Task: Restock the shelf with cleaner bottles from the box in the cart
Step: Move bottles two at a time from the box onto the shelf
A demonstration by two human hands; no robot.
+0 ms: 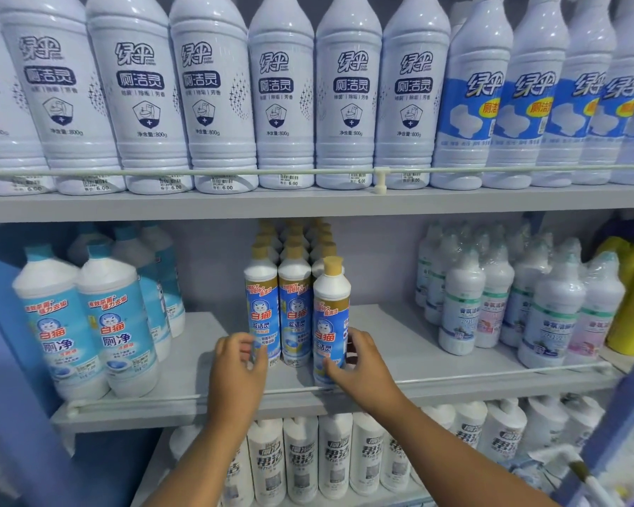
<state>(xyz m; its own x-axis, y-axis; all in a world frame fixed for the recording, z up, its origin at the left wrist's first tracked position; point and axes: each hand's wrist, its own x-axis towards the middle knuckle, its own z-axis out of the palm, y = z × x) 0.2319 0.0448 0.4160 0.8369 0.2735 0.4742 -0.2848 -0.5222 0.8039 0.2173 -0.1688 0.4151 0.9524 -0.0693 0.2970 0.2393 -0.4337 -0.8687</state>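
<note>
Two hands reach onto the middle shelf (pixel 399 323). The right hand (pixel 359 364) grips a cleaner bottle (pixel 331 316) at the front edge; the left hand (pixel 237 364) holds its neighbour (pixel 262 309). A nudge could tip either over the rail.

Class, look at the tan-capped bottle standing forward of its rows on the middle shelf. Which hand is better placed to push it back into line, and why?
The right hand: its fingers already curl round the front bottle. The left hand is at the left row's bottle instead.

Shop: tiered shelves (pixel 308 204) packed with price-stickered cleaner bottles (pixel 284 104).
</note>
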